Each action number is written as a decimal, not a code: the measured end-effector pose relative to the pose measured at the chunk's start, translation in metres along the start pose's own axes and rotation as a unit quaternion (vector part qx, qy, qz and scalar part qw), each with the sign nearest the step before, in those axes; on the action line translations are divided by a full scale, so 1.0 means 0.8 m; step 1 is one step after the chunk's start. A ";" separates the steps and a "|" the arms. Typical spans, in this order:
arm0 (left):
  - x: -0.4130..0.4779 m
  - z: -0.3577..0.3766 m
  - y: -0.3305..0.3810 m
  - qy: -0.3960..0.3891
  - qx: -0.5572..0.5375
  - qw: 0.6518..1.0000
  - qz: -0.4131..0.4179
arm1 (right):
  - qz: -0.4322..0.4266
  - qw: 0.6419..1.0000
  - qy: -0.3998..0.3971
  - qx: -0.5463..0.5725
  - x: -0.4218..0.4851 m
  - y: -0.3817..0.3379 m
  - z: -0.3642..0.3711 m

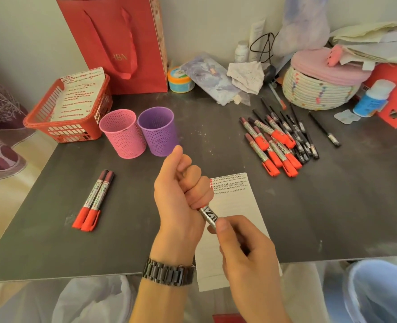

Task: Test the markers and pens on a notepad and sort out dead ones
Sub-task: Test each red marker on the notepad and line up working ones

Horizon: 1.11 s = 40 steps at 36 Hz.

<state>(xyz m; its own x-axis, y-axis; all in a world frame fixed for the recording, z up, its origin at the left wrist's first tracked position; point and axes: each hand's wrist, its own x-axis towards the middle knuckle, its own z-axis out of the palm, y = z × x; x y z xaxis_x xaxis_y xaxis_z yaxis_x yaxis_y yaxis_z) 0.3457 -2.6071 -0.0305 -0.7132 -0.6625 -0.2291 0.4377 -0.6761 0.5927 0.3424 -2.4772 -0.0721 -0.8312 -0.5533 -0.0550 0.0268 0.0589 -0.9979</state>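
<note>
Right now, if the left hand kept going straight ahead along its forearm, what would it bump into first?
Probably the purple cup, just beyond the thumb of the left hand. Gripping a marker, it may sit above the table, so it could pass over.

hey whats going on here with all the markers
A person holds one marker in both hands over a notepad. The left hand grips one end in a fist and the right hand holds the barrel. The notepad's top has rows of test marks. Two markers lie apart on the left, and a pile of markers and pens lies on the right.
</note>
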 end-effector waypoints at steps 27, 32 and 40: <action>-0.086 -0.150 0.097 -0.065 0.744 0.665 -0.003 | -0.041 0.905 -0.322 -0.275 0.084 0.001 0.002; -0.097 -0.180 0.140 0.033 0.732 0.677 0.064 | -0.056 0.919 -0.311 -0.234 0.088 0.009 0.054; -0.077 -0.247 0.197 0.288 0.646 0.674 0.213 | -0.147 0.869 -0.292 -0.372 0.098 0.027 0.129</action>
<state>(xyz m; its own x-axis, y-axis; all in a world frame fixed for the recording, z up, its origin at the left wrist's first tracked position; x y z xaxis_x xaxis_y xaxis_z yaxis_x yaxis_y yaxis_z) 0.5667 -2.7365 -0.0751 -0.1791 -0.9749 0.1320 -0.5722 0.2124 0.7922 0.3347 -2.6049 -0.1017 -0.3116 -0.9499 -0.0262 -0.6856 0.2438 -0.6859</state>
